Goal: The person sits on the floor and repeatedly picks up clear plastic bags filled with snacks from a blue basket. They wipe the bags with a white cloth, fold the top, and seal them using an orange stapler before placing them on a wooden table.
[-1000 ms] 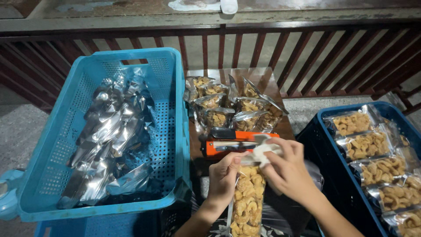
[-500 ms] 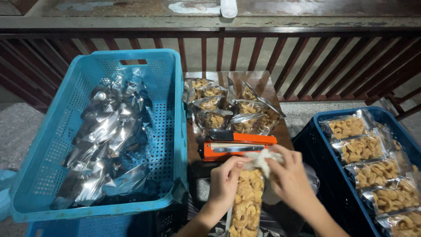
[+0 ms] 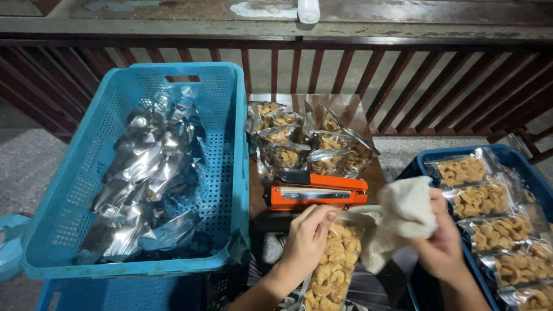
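Before two crates (image 3: 230, 173) – left hand (image 3: 304, 242) grips one snack pouch (image 3: 334, 268), right hand (image 3: 443, 247) perhaps cloth (image 3: 403, 216).

Right hand (image 3: 443, 247) lifted white cloth (image 3: 397, 222) off snack bag (image 3: 331, 268).

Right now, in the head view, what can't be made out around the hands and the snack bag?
- Snack bag: mouth hidden by the white cloth; bottom cut off by the frame edge.
- Right hand: fingertips hidden in the cloth.
- Left hand: palm side hidden.
- Dark blue crate: cut off at the right edge.
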